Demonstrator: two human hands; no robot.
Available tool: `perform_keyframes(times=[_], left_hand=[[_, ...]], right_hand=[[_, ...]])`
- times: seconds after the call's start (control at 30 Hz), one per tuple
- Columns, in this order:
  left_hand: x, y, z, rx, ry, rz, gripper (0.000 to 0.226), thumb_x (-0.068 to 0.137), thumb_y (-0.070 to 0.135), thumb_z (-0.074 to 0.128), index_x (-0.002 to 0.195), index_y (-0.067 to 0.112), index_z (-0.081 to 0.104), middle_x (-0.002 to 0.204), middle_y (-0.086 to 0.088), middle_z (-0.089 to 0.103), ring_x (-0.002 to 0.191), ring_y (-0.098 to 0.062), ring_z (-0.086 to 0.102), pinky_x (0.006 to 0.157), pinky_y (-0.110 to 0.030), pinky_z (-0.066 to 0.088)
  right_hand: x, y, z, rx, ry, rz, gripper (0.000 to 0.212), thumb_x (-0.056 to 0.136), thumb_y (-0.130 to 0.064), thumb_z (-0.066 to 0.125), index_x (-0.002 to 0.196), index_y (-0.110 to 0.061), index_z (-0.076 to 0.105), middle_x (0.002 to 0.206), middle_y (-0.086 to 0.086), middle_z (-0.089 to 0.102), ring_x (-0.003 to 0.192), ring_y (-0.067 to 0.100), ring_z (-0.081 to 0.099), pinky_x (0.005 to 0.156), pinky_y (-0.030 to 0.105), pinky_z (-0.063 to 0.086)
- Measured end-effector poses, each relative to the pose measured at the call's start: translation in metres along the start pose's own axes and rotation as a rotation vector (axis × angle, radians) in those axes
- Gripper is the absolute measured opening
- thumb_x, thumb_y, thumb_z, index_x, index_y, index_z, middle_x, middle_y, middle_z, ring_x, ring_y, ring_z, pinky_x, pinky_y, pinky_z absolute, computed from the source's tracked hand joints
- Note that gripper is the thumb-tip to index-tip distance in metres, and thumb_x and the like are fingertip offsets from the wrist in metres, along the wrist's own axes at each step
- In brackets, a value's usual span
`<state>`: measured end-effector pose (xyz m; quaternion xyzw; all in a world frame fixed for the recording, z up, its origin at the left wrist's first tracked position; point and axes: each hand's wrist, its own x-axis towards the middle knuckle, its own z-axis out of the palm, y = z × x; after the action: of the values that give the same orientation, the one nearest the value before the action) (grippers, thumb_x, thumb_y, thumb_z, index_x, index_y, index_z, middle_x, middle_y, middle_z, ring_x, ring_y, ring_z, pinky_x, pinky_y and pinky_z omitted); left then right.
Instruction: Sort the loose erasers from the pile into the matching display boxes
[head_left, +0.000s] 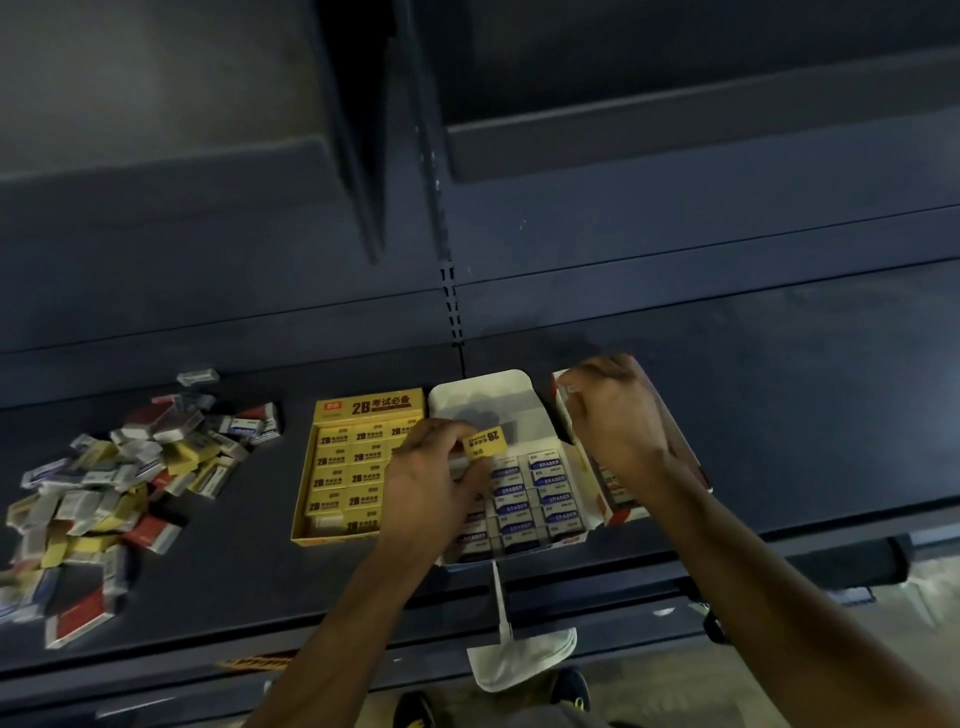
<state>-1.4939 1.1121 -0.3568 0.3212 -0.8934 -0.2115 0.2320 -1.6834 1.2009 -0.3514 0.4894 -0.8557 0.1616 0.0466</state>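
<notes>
A dark shelf (779, 415) carries everything. Well to the left of both hands lies the pile (119, 483) of loose erasers, yellow, red and white. Just left of the left hand (431, 478) stands the yellow display box (358, 410), headed "2B", filled with matching yellow erasers. Under that hand sits the white box (483, 389), holding rows of blue-banded erasers (550, 483) marked "ERASER". The right hand (618, 415) curls at the far end of a red-and-white box (618, 499) — what it grips cannot be told. The left thumb and fingertips pinch a yellow eraser (485, 441) — printed "2B".
</notes>
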Motion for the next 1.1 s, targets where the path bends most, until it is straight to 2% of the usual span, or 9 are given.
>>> perform_keyframes(times=[0.13,0.27,0.33,0.43,0.57,0.7,0.83,1.0,1.1], left_hand=[[0.003,-0.009,-0.01,-0.058,0.071,-0.042,0.021,0.079,0.024,0.073,0.096,0.013,0.067,0.09,0.001,0.067,0.071,-0.007,0.059,0.063,-0.014,0.044],[0.002,-0.024,-0.017,-0.09,0.165,-0.031,0.019,0.076,0.015,0.076,0.093,0.012,0.066,0.084,0.0,0.067,0.071,-0.014,0.063,0.062,-0.03,0.053],[0.0,-0.029,-0.022,-0.121,0.205,-0.035,0.016,0.077,0.015,0.074,0.09,0.012,0.065,0.084,0.001,0.067,0.071,-0.013,0.062,0.063,-0.02,0.049],[-0.005,-0.036,-0.029,-0.165,0.246,-0.07,0.019,0.076,0.012,0.075,0.091,0.011,0.064,0.086,0.003,0.065,0.07,-0.008,0.061,0.066,-0.005,0.041],[-0.014,-0.041,-0.036,-0.255,0.232,-0.099,0.026,0.075,0.008,0.076,0.094,0.011,0.058,0.084,0.017,0.058,0.074,0.001,0.06,0.066,-0.005,0.044],[-0.019,-0.051,-0.044,-0.291,0.206,-0.088,0.033,0.074,0.002,0.075,0.097,0.016,0.056,0.09,0.013,0.062,0.082,-0.002,0.063,0.071,-0.012,0.05],[-0.025,-0.064,-0.055,-0.22,0.175,-0.08,0.03,0.074,-0.002,0.072,0.097,0.015,0.063,0.091,0.012,0.061,0.082,-0.003,0.062,0.071,-0.007,0.046],[-0.035,-0.096,-0.06,0.077,0.177,-0.095,0.027,0.067,-0.002,0.075,0.089,0.011,0.069,0.09,-0.006,0.067,0.078,-0.026,0.063,0.063,-0.031,0.05],[-0.041,-0.111,-0.068,0.097,0.183,-0.185,0.028,0.068,-0.004,0.071,0.091,0.012,0.07,0.091,-0.009,0.067,0.079,-0.029,0.063,0.063,-0.032,0.05]], right_hand=[[-0.005,-0.039,0.003,0.219,0.002,-0.054,0.02,0.09,-0.015,0.053,0.106,-0.016,0.065,0.103,0.002,0.062,0.094,0.018,0.056,0.072,0.02,0.04],[-0.011,-0.074,0.004,0.454,-0.022,-0.083,0.016,0.086,-0.01,0.06,0.098,-0.015,0.069,0.096,0.001,0.068,0.082,0.015,0.065,0.07,0.022,0.05],[-0.014,-0.088,0.004,0.545,-0.058,-0.067,0.017,0.088,-0.011,0.059,0.101,-0.014,0.07,0.097,-0.003,0.07,0.083,0.008,0.064,0.075,0.019,0.051],[-0.016,-0.106,0.006,0.729,-0.14,-0.009,0.019,0.09,-0.014,0.058,0.106,-0.015,0.068,0.1,-0.006,0.07,0.082,-0.005,0.06,0.074,0.003,0.044],[-0.014,-0.129,0.01,0.911,-0.274,0.081,0.025,0.088,-0.027,0.062,0.112,-0.023,0.064,0.104,-0.013,0.067,0.086,-0.01,0.06,0.074,0.003,0.045],[-0.006,-0.146,0.012,0.88,-0.291,0.101,0.03,0.085,-0.028,0.066,0.114,-0.025,0.059,0.098,-0.02,0.059,0.084,-0.012,0.052,0.07,0.0,0.039],[0.008,-0.153,0.019,0.767,-0.28,0.047,0.035,0.086,-0.02,0.065,0.119,-0.023,0.056,0.113,-0.01,0.063,0.099,-0.002,0.056,0.082,0.007,0.041],[0.023,-0.15,0.031,0.492,-0.276,-0.048,0.034,0.085,-0.017,0.065,0.118,-0.023,0.057,0.116,-0.006,0.061,0.108,0.011,0.056,0.09,0.025,0.046],[0.021,-0.156,0.033,0.493,-0.328,-0.068,0.034,0.085,-0.017,0.065,0.118,-0.022,0.058,0.117,-0.005,0.061,0.106,0.009,0.057,0.088,0.022,0.046]])
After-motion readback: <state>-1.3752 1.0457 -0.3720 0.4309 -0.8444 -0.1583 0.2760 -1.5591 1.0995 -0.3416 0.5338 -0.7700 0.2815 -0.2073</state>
